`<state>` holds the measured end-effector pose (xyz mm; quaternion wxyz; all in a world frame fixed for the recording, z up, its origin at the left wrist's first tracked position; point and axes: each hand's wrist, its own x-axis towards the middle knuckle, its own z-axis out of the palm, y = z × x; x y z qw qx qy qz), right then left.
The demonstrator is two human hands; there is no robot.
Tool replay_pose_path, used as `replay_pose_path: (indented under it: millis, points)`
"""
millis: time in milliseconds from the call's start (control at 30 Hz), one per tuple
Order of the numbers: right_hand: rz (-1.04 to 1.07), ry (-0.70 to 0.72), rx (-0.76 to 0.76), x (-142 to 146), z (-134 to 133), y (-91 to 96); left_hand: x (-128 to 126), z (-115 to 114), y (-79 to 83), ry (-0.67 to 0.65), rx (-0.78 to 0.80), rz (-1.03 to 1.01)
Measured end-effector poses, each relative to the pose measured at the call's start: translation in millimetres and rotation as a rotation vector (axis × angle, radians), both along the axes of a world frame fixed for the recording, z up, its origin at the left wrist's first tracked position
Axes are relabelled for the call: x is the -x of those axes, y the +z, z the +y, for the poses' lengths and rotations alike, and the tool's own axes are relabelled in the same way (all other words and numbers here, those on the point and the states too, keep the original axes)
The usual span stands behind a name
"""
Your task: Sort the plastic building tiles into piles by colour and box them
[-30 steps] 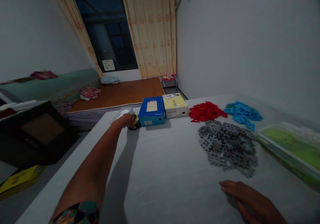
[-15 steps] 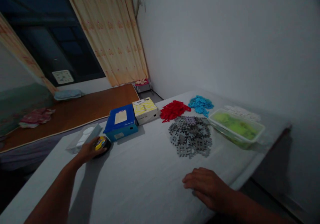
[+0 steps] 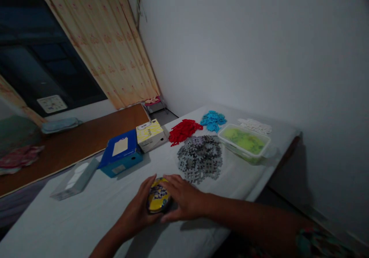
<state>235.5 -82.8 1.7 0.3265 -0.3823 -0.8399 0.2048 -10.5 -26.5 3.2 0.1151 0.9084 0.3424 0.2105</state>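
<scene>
A round tin (image 3: 158, 197) with a yellow and dark printed top is at the front of the table. My left hand (image 3: 141, 206) wraps its left side, thumb along the near edge. From the right, my right hand (image 3: 184, 198) curls round the tin's other side, its fingers over the top edge. Just beyond my hands lies a heap of grey interlocking plastic pieces (image 3: 200, 158). Whether the tin touches the cloth is hidden by my hands.
Behind the grey heap are red pieces (image 3: 184, 131), blue pieces (image 3: 212, 120) and white pieces (image 3: 255, 126). A clear tub (image 3: 242, 153) holds green pieces. To the left stand a blue box (image 3: 121, 154), a yellow-white box (image 3: 150, 135) and a pale box (image 3: 75, 179). A wall borders the table's far right.
My left hand has brought the tin from beside the boxes to the front middle. My right hand has moved left from the bare cloth and closed on it. The view has shifted right.
</scene>
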Motion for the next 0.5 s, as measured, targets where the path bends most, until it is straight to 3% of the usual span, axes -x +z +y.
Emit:
replay_pose_path:
  millis: [167, 333, 400, 500]
  points:
    - [-0.004, -0.074, 0.126, -9, 10, -4.9, -37, -9, -6.9, -0.009, 0.041, -0.064]
    - [0.057, -0.151, 0.146, -21, 11, -11.1, -59, -12, -14.3, 0.009, 0.303, -0.23]
    - [0.101, -0.14, 0.149, -26, 13, -9.5, -67, -14, -13.7, 0.008, 0.401, -0.265]
    - [0.184, -0.071, 0.196, -42, 16, 1.4, -69, -15, -9.3, 0.006, 0.401, -0.238]
